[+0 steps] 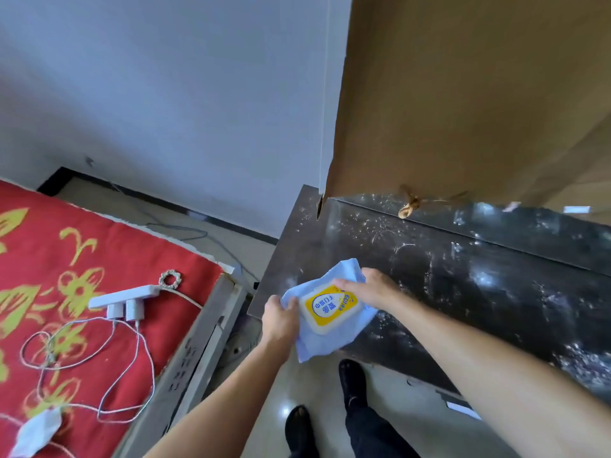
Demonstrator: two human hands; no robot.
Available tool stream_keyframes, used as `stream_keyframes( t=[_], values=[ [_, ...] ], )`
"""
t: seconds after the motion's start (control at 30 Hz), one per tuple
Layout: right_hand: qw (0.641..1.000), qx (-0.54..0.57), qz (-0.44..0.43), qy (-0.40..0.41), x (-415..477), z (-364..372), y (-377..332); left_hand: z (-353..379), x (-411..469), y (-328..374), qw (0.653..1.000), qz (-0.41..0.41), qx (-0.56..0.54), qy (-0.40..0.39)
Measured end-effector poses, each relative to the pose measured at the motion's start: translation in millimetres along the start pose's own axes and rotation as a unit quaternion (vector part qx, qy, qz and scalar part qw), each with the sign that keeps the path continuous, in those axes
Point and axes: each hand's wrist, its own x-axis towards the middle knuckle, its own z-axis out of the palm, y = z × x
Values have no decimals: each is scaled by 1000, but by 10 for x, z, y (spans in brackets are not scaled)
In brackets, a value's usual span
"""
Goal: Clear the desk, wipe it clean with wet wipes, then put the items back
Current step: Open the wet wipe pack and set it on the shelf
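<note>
A light blue pack of wet wipes (325,338) with a yellow and white lid label is held over the near left corner of the dark desk (463,276). My left hand (281,317) grips the pack's left edge. My right hand (370,289) lies over the pack's top right, its fingertips at the edge of the yellow lid. The desk top is dusty, with white specks and streaks.
A brown cardboard sheet (463,94) stands at the desk's back. A small tan object (408,204) lies near it. On the red patterned bed (66,276) at left lie a white power strip (124,297) with chargers, cables, a ring-shaped band (170,279) and a crumpled tissue (36,433).
</note>
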Motion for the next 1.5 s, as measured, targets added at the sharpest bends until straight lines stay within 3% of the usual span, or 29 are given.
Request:
stream_keyframes(
  t=[0.23, 0.53, 0.8, 0.97, 1.3, 1.4, 1.5],
  values=[
    [976, 173, 27, 131, -779, -329, 409, 200, -459, 429, 988, 131, 52, -60],
    [921, 239, 47, 303, -1983, -1067, 1472, 1204, -1561, 815, 947, 224, 64, -221],
    [867, 267, 82, 413, -3061, -1797, 2829, 2410, -2959, 752, 911, 248, 37, -328],
    [843, 297, 96, 439, -3623, -2301, 3631, 3215, -3715, 695, 889, 266, 32, -371],
    [745, 384, 52, 543, -4162, -3400, 4326, 4186, -4660, 1223, 850, 323, -8, -415],
    [708, 400, 45, 580, -4115, -3810, 4389, 4414, -4751, 1456, 828, 395, -8, -398],
    [684, 386, 57, 616, -4031, -4293, 4427, 4632, -4777, 1662, 793, 519, 42, -316]
  ],
)
